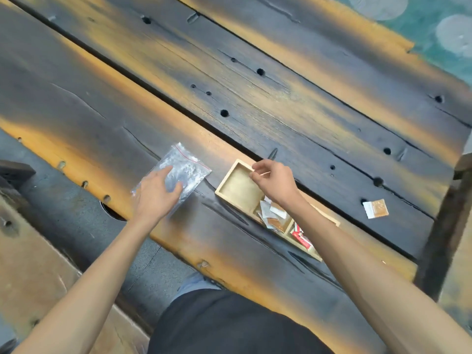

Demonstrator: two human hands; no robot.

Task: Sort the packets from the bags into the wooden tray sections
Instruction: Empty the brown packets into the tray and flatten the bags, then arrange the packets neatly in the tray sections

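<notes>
A long wooden tray [223,185] lies on the dark plank table, divided into three sections. Its far section is bare. The middle section holds several white and orange-brown packets [274,217]. The near section holds red and white packets [301,236]. My right hand [274,180] hovers over the far section with its fingers pinched on something small and thin that I cannot identify. My left hand [158,192] rests flat on a clear zip bag [187,169] with a red seal line, left of the tray.
One loose packet [376,208], white and orange-brown, lies on the table right of the tray. A dark post [444,226] stands at the right edge. Gaps and holes run through the planks. A bench and floor lie below the table's near edge.
</notes>
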